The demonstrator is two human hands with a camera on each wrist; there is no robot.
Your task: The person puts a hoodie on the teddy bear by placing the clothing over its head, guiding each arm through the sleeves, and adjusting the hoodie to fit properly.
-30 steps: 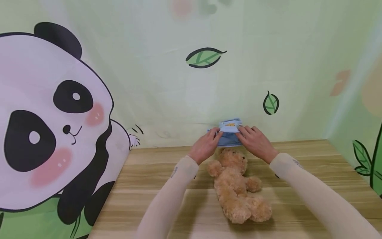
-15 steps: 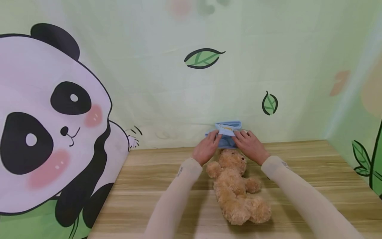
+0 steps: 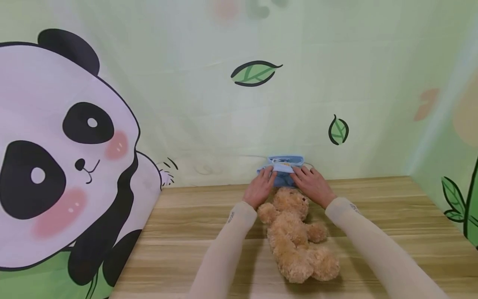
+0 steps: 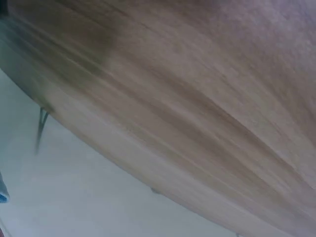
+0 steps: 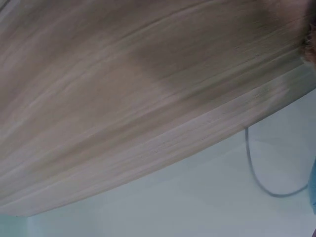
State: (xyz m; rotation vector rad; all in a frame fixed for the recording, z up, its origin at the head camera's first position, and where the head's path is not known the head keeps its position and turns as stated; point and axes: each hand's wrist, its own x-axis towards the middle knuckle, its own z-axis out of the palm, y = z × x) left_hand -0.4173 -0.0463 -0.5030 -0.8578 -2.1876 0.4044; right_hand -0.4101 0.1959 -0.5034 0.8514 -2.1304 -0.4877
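Left hand (image 3: 260, 186), right hand (image 3: 313, 185), half-closed, pinch folded blue cloth (image 3: 283, 168) beside fluffy tan teddy bear (image 3: 292, 232).

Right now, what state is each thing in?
Bear: lying on the table, unclothed.
Garment: rumpled, held at both sides, off the bear.
Left hand: gripping garment's left side.
Right hand: gripping its right side.
Backdrop: upright, faintly creased.

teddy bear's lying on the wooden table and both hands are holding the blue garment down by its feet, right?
Not its feet: the head view shows the left hand and right hand holding the blue garment by the head of the teddy bear lying on the wooden table.
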